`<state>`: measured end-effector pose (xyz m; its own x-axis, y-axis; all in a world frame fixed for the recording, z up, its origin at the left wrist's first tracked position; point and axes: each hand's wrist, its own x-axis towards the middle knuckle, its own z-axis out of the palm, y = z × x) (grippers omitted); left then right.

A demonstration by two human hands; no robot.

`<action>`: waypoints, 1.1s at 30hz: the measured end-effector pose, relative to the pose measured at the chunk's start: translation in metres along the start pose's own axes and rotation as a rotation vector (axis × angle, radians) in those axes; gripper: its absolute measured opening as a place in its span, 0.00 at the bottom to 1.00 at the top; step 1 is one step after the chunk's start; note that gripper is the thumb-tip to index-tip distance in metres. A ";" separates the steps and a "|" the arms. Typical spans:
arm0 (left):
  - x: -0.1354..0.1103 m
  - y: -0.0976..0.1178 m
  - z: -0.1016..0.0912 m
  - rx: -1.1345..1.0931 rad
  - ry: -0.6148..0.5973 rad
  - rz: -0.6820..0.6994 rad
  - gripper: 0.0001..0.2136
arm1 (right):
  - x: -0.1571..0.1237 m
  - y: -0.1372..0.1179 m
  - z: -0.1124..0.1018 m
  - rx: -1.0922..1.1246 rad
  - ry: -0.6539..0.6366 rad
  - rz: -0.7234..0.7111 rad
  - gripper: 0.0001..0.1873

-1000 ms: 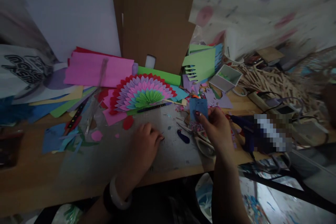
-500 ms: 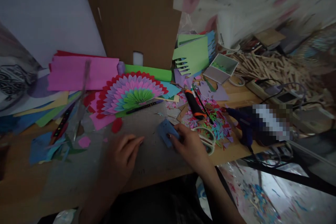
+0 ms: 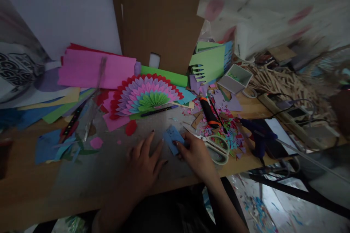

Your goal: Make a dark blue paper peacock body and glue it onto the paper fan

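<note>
My right hand [image 3: 198, 153] pinches a small piece of blue paper [image 3: 172, 136] between thumb and fingers, low over the clear mat [image 3: 109, 174]. Faint dark marks show on the paper's upper part. To its left, my left hand [image 3: 146, 160] has its fingers spread, palm down, with the fingertips close to the paper's left edge; whether they touch it I cannot tell. White-handled scissors [image 3: 218, 149] lie just right of my right hand. Behind both hands stands a layered paper fan [image 3: 153, 100] in green, blue, pink, purple and red, with a dark pen [image 3: 159, 110] at its base.
An orange-and-black cutter [image 3: 210, 113] lies among paper scraps [image 3: 232, 134]. A blue glue gun [image 3: 259, 136] is at right, near a power strip [image 3: 295, 113]. Pink sheets [image 3: 98, 69] and a brown cardboard panel [image 3: 161, 18] stand behind. A small box [image 3: 235, 78] holds green bits.
My left hand has opened from loosely curled fingers to spread ones and moved right, closer to the blue paper. My right hand still holds the paper. The view has shifted slightly.
</note>
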<state>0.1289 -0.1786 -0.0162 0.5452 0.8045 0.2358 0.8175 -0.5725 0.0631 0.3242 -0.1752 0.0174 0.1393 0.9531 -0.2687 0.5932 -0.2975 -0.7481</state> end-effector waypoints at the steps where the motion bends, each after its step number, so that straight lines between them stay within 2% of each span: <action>1: 0.000 0.000 0.000 0.001 0.001 0.006 0.18 | 0.000 0.000 0.001 0.007 0.003 0.005 0.08; 8: 0.000 0.003 -0.001 -0.039 0.003 -0.019 0.16 | -0.002 -0.005 0.005 -0.027 0.078 -0.005 0.07; 13: 0.000 0.004 -0.003 -0.057 0.000 -0.036 0.16 | 0.001 -0.005 0.006 -0.022 0.032 -0.018 0.08; 18: -0.003 0.005 0.003 -0.063 -0.007 -0.051 0.16 | 0.002 -0.005 0.004 -0.035 0.050 -0.044 0.07; 23: -0.003 0.003 0.005 -0.063 0.033 -0.039 0.17 | 0.004 -0.006 0.006 0.034 -0.029 -0.049 0.08; 28: -0.001 0.002 0.003 -0.055 0.039 -0.018 0.17 | 0.010 -0.009 0.012 0.109 -0.050 -0.049 0.07; 33: -0.001 0.006 0.000 -0.057 0.054 -0.032 0.16 | 0.012 -0.006 0.008 0.211 -0.116 -0.054 0.08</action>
<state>0.1331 -0.1822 -0.0163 0.5072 0.8134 0.2849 0.8212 -0.5564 0.1264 0.3164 -0.1622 0.0135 0.0129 0.9588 -0.2838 0.4172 -0.2631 -0.8699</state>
